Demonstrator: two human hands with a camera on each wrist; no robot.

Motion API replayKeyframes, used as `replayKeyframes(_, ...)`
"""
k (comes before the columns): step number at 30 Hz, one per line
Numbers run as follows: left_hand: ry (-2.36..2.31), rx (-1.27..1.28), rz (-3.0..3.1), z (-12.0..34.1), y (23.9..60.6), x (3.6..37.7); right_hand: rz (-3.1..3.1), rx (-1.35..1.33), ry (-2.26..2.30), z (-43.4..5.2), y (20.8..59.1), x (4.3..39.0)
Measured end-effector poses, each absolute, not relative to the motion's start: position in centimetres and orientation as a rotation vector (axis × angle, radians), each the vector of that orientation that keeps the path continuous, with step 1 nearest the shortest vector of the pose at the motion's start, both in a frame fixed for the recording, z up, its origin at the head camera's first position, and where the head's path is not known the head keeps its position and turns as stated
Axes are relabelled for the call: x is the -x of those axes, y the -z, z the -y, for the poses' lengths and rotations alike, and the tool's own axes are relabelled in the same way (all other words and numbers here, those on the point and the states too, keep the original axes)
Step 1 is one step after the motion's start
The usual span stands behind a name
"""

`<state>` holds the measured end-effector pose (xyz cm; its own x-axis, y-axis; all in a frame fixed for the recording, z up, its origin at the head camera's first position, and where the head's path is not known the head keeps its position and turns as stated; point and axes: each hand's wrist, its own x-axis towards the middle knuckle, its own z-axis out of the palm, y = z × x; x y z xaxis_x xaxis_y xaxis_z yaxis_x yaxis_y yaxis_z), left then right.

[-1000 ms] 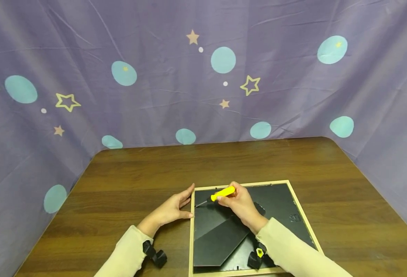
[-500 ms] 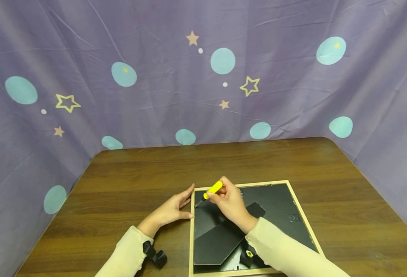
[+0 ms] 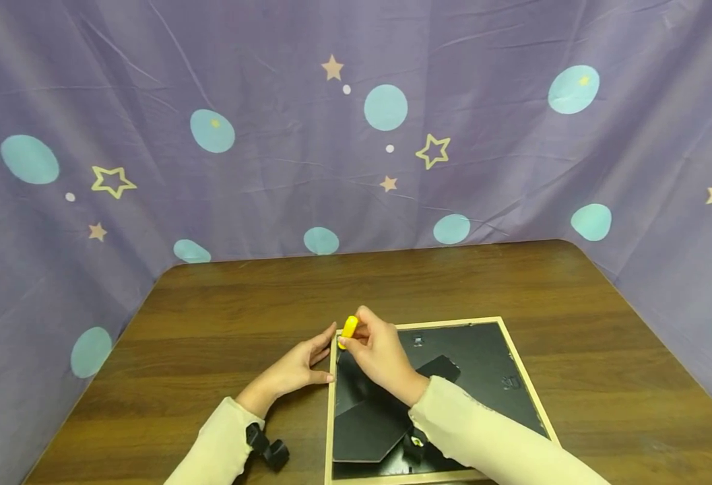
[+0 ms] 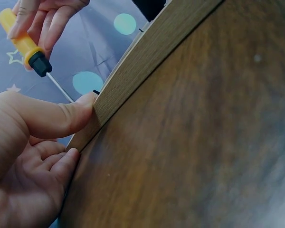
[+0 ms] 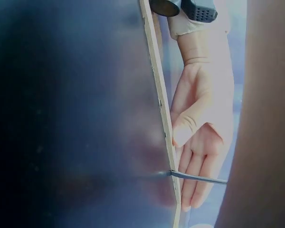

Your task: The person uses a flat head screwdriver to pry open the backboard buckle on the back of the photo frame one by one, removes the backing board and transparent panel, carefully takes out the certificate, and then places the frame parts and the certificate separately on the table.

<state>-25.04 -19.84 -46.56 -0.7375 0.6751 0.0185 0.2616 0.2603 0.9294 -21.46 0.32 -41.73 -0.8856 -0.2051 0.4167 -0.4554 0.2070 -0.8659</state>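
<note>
Screwdriver point(image 3: 349, 328) tip at frame point(image 3: 330, 397) edge

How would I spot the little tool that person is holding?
Look at the wooden table, then the picture frame lying face down on it. At its far left corner the right hand holds a screwdriver: the only bright yellow thing there.

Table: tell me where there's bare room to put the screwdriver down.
The table is bare wood between the picture frame and the purple backdrop, and along the frame's right side. It is crowded at the frame's far left corner, where the left hand braces the edge and the right hand holds the screwdriver.
</note>
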Motion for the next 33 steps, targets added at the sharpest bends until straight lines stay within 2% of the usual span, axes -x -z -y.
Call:
replayKeyframes(16,-1.501,-0.855,-2.135,19.8,46.4,25.0,2.226,-0.758,-1.716,0.4,40.7,20.5)
replayKeyframes(21,-1.493,-0.856,-2.135,19.9,46.4,25.0,2.196,-0.708,-1.769,0.4,42.3,21.6)
replayKeyframes(28,-1.482,-0.830,-2.151,19.9,46.6,25.0,2.174,-0.463,-2.084,-1.1,42.7,22.1)
replayKeyframes(33,-1.478,-0.822,-2.149,20.0,46.5,25.0,2.296,-0.458,-2.011,-2.9,43.3,22.0)
